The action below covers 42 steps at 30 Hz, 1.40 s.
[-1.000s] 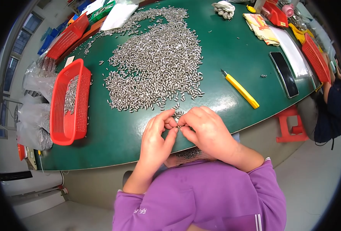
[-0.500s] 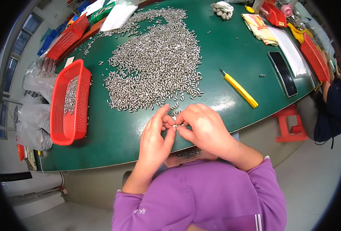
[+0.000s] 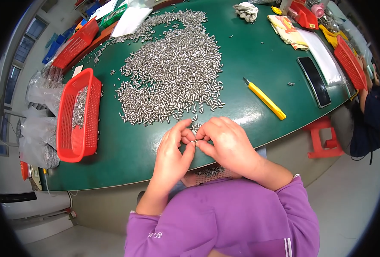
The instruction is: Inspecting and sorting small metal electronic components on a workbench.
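Your left hand point(image 3: 171, 152) and right hand point(image 3: 227, 140): fingertips together, pinching a tiny metal piece point(image 3: 195, 141) above the near desk point(image 3: 142, 150). Loose pile point(image 3: 172, 70) ahead: large — apparently mostly unhandled; finished share, untellable. Red basket point(image 3: 93, 115), left: part-filled with metal bits. Mesh basket point(image 3: 193, 178), at your lap: more bits.

Wears a plain-weave-looking purple top point(image 3: 215, 210), roughly elbow-length sleeves point(image 3: 300, 210) edged in thin white trim point(image 3: 298, 176), small white characters point(image 3: 155, 234) on the left side, twin white stripes point(image 3: 288, 247) on the right, both hands point(image 3: 230, 139) ungloved.
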### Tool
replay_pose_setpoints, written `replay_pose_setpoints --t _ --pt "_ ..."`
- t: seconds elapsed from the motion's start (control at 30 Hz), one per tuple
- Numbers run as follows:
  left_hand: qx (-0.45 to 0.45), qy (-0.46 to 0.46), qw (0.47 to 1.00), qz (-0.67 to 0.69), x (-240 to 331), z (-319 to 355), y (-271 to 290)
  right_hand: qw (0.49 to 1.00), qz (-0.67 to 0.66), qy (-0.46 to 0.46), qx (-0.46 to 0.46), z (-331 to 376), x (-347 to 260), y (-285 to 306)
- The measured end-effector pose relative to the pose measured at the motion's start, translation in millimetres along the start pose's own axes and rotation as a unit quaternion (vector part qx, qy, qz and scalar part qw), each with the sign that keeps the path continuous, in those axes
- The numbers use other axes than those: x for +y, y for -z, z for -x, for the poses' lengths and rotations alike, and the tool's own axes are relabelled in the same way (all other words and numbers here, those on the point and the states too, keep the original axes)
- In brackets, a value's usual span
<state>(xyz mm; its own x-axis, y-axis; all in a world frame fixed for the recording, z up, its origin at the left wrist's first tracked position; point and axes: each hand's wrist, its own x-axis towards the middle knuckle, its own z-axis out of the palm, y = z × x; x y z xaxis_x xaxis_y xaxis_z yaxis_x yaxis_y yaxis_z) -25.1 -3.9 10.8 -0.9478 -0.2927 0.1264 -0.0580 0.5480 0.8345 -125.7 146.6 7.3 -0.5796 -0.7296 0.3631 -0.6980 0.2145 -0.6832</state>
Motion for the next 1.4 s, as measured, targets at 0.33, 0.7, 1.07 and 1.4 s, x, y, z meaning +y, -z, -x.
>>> replay_pose_setpoints --t 0.33,0.7,1.07,1.4 --pt "0.017 -0.007 1.000 0.005 -5 4 -3 1.000 0.001 0.003 0.010 0 3 -1" --pt "0.020 -0.026 0.999 0.003 -6 6 -2 0.999 -0.012 0.026 0.041 5 2 -3" --pt "0.059 -0.040 0.994 0.086 -18 10 -3 1.000 -0.020 0.004 0.017 7 -4 2" --pt "0.100 -0.027 0.978 0.180 -28 11 -5 0.992 -0.011 0.080 -0.095 15 -10 2"
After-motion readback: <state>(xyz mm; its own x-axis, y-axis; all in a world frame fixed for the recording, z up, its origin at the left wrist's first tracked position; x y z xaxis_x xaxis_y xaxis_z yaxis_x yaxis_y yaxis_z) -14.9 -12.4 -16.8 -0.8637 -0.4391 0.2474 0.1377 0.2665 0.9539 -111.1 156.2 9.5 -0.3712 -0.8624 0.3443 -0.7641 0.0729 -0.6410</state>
